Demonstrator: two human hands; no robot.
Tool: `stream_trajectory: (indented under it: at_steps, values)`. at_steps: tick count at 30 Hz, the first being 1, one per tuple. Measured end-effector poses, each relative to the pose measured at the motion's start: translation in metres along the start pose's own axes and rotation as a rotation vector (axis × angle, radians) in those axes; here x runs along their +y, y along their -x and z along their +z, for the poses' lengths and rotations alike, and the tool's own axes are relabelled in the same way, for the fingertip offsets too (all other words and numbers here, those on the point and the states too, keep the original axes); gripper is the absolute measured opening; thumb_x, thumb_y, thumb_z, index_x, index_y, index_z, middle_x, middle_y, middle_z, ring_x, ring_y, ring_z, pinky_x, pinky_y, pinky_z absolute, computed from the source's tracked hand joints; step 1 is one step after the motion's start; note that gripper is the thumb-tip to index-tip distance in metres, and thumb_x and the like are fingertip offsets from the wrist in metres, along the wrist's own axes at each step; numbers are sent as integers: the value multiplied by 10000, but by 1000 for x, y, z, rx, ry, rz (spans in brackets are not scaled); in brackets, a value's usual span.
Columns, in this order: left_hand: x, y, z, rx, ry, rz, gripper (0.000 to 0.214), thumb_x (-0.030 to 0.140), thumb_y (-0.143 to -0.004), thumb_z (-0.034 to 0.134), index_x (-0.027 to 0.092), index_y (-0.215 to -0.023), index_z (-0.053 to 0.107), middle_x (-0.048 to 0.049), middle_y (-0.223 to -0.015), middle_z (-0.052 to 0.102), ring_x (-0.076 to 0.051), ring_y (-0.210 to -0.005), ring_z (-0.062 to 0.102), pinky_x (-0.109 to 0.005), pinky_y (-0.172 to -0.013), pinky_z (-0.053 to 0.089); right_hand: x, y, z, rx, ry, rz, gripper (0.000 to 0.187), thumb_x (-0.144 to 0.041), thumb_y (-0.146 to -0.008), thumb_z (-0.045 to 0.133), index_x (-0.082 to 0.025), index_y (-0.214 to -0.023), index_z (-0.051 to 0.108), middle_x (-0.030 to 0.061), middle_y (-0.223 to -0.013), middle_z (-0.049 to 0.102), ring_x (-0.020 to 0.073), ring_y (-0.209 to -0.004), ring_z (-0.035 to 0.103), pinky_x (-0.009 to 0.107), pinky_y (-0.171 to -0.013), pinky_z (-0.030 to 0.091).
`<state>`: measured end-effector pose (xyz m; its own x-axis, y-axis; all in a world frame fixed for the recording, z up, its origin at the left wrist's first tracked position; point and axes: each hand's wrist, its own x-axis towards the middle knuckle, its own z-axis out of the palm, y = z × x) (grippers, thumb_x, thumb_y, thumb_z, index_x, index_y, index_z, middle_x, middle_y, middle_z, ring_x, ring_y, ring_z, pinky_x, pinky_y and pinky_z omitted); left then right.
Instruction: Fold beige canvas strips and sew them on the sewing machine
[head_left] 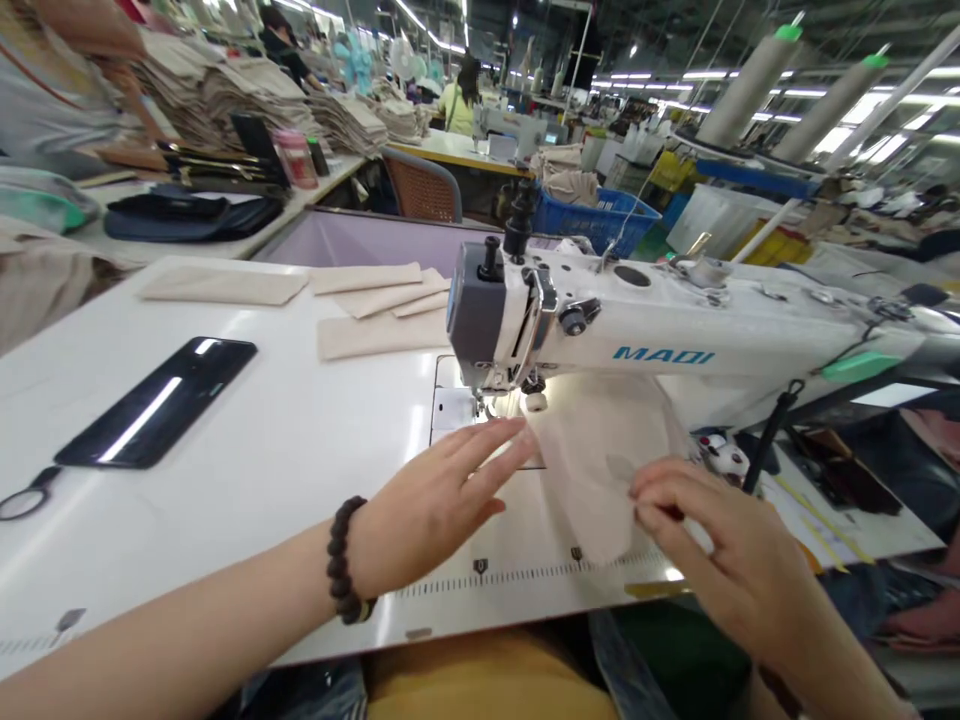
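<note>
A white sewing machine head marked MAQI stands on a white sewing table, its presser foot over a metal plate. A piece of thin beige cloth lies right of the foot. My right hand is shut on the cloth's near edge, pinching it between the fingers. My left hand rests flat with its fingers apart, the fingertips at the cloth's edge close to the foot. A dark bead bracelet circles my left wrist.
Several beige cloth strips lie behind the machine, and a black phone lies on the table at left. A co-worker's arm is beside tall stacks of folded cloth. A blue basket stands behind the machine.
</note>
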<state>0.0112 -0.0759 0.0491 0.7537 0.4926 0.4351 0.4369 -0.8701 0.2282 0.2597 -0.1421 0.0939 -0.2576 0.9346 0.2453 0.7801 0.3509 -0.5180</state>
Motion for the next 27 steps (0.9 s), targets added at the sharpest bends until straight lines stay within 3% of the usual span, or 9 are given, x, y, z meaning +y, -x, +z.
stream_trajectory:
  at_steps: [4, 8, 11, 14, 16, 20, 23, 25, 27]
  values:
    - [17, -4, 15, -34, 72, 147, 272, 143, -896, 400, 120, -1160, 460, -150, -1263, 492, -222, -1204, 414, -415, -1017, 354, -33, 20, 21, -272, -230, -8, 182, -183, -872, 372, -203, -708, 448, 2, -730, 536, 103, -658, 529, 197, -580, 418]
    - [11, 8, 6, -189, 155, 297, 300, 154, -937, 296, 126, -893, 591, -78, -1021, 642, -166, -1040, 534, -325, -1015, 351, -31, 22, 38, -444, -291, -31, 197, -264, -887, 399, -193, -740, 511, 5, -749, 572, 105, -686, 553, 195, -623, 448]
    - [-7, 34, -14, -244, 176, 183, 356, 166, -950, 243, 135, -957, 597, -81, -1036, 646, -150, -1063, 531, -320, -1019, 343, -13, 24, 44, -473, -188, -85, 272, -402, -828, 537, -185, -987, 578, 64, -1008, 624, 173, -950, 575, 275, -837, 460]
    - [-24, 67, -33, -287, 219, 45, 333, 165, -942, 264, 167, -1055, 578, -75, -1083, 639, -137, -1076, 539, -307, -992, 372, 2, 23, 52, -570, -40, -207, 546, -440, -757, 625, -191, -1224, 491, 101, -1253, 525, 225, -1181, 452, 395, -1023, 328]
    - [-29, 86, -43, -281, 257, -68, 312, 165, -924, 313, 204, -1087, 576, -61, -1112, 629, -142, -1082, 544, -307, -975, 395, 6, 19, 60, -646, 21, -308, 584, -364, -772, 623, -194, -1294, 423, 104, -1317, 466, 218, -1229, 400, 436, -1065, 247]
    - [-24, 106, -54, -175, 330, -286, 300, 118, -877, 375, 215, -1008, 627, -66, -1115, 625, -147, -1005, 596, -239, -838, 491, -2, 8, 76, -572, 108, -405, 429, -165, -795, 526, -208, -1220, 494, 97, -1236, 537, 219, -1180, 451, 528, -1059, 181]
    - [-23, 110, -55, -114, 350, -314, 288, 93, -852, 385, 198, -945, 637, -84, -1118, 621, -164, -1012, 595, -249, -828, 504, -7, 0, 82, -465, 48, -440, 287, -124, -803, 464, -209, -1045, 593, 77, -1110, 605, 191, -1106, 510, 500, -1055, 215]
    - [-27, 113, -53, -141, 319, -311, 317, 83, -845, 368, 206, -973, 630, -78, -1109, 627, -169, -1018, 590, -288, -879, 485, -7, -4, 82, -390, -48, -394, 247, -130, -827, 422, -204, -976, 605, 64, -1043, 628, 164, -1046, 544, 442, -1048, 268]
    - [-32, 115, -50, -196, 266, -312, 343, 84, -833, 370, 212, -1042, 609, -68, -1089, 638, -169, -1001, 596, -347, -952, 435, -4, -8, 82, -340, -145, -247, 232, -171, -864, 380, -198, -929, 601, 49, -935, 650, 149, -918, 594, 359, -949, 408]
